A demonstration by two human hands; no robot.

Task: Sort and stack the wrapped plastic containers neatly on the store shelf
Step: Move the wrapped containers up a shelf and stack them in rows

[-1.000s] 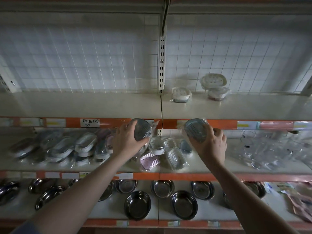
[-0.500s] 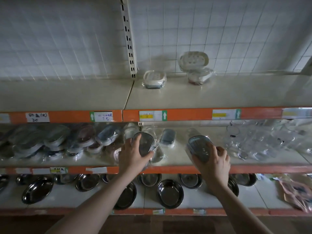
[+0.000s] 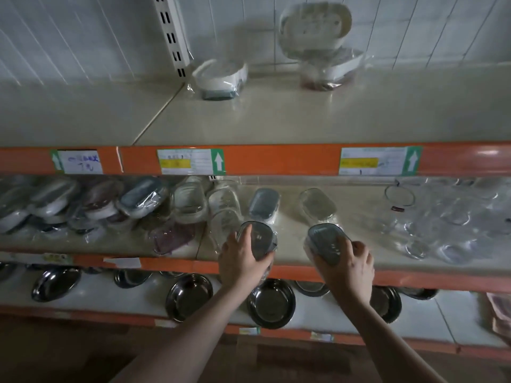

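Gripping one wrapped grey container point(image 3: 260, 239) in the left hand point(image 3: 243, 261) and another point(image 3: 326, 244) in the right hand point(image 3: 348, 269), just above the middle shelf's orange lip point(image 3: 171, 265), the person seems mid-sort, with stacking beside the jumbled pile point(image 3: 110, 205) likely next.

White up-arrows on green shelf-edge labels point(image 3: 190, 161); their print unreadable.

Glossy metal bowls point(image 3: 271, 302); shiny plastic-wrapped containers point(image 3: 190, 205).
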